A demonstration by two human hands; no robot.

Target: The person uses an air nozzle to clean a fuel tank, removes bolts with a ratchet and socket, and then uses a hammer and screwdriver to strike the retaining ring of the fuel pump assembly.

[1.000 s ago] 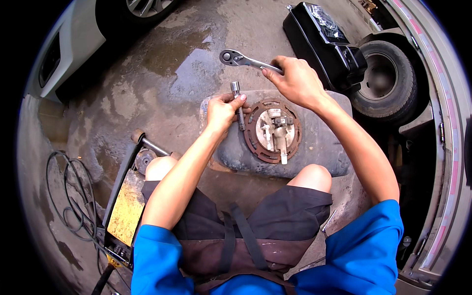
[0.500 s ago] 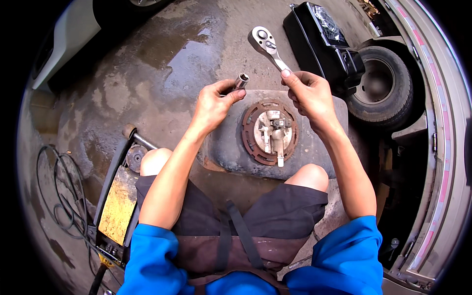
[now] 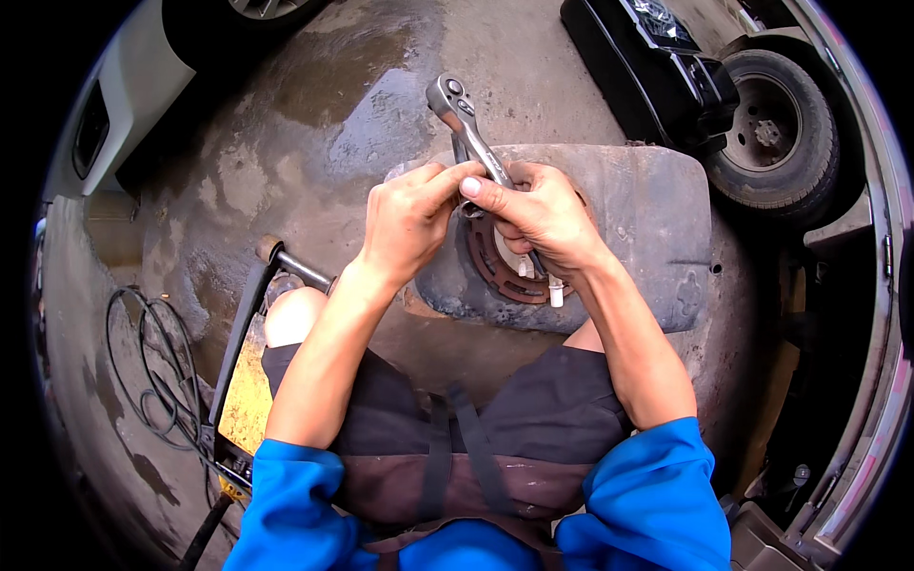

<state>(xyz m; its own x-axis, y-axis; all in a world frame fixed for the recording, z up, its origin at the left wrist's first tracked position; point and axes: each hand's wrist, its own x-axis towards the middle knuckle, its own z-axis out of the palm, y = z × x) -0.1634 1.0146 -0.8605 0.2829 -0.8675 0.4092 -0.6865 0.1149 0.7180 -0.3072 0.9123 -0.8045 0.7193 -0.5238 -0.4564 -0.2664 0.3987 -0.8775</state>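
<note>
A silver ratchet wrench (image 3: pixel 483 145) points up and away, its handle gripped by the closed fingers of my right hand (image 3: pixel 547 221). My left hand (image 3: pixel 402 221) has come right against it, closed on a shiny metal socket (image 3: pixel 470 207) that shows only in part beneath the ratchet's handle. Below both hands lies a dark grey fuel tank (image 3: pixel 652 224). A rusty slotted ring (image 3: pixel 487 262) sits on top of the tank, around a pump unit with a white pipe fitting (image 3: pixel 556 293). My right hand hides much of that unit.
A yellow and black floor jack (image 3: pixel 243 390) stands by my left knee, with a coiled black cable (image 3: pixel 143 366) beyond it. At the far right are a black case (image 3: pixel 633 71) and a wheel (image 3: pixel 771 133). Parts of a light car (image 3: pixel 143 86) show far left.
My hands have come together over the tank. The ratchet has moved left and lower, the socket lower beside its handle. The view has shifted a little.
</note>
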